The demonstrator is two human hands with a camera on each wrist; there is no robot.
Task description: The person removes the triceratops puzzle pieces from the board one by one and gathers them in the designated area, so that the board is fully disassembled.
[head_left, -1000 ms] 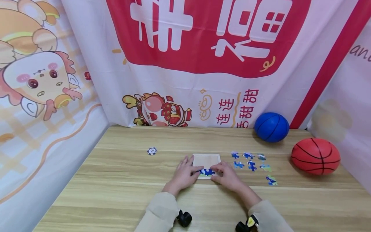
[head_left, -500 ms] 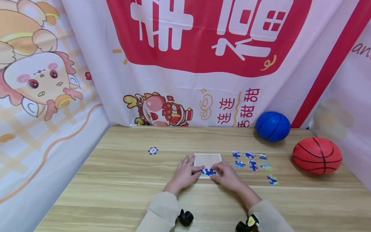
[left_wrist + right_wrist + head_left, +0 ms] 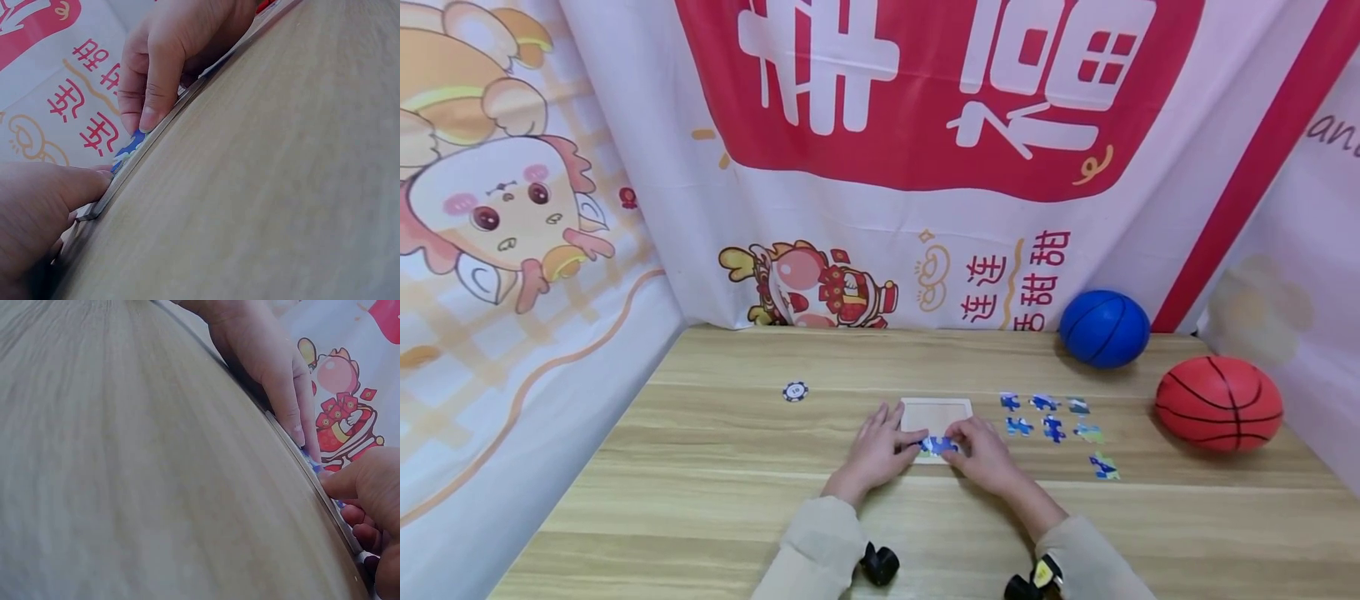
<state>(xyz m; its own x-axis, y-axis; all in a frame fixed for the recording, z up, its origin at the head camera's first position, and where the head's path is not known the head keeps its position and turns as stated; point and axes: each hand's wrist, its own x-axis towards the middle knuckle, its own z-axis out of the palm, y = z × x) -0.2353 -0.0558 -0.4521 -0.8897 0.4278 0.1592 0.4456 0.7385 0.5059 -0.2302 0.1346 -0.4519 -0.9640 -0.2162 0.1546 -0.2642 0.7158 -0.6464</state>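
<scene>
A shallow square puzzle tray (image 3: 936, 415) with a pale rim lies on the table. Blue-and-green puzzle pieces (image 3: 937, 447) sit along its near side. My left hand (image 3: 874, 452) is at the tray's left edge, its fairly straight fingers touching the tray and the leftmost piece. Between thumb and index finger, my right hand (image 3: 988, 454) pinches the blue piece at the right. In the left wrist view, the right hand (image 3: 178, 53) comes down onto the blue piece (image 3: 130, 150), while the left thumb touches its other end. Fingers hide parts of the pieces.
Several loose puzzle pieces (image 3: 1051, 427) lie right of the tray. A blue ball (image 3: 1103, 329) and a red ball (image 3: 1219, 405) stand farther right. A round chip (image 3: 795, 392) lies back left on the wooden table (image 3: 715, 500). Printed cloth (image 3: 820, 200) hangs behind.
My right hand and forearm have shifted slightly left. The piece at its fingertips looks lighter and a little tilted. My left hand stays put.
</scene>
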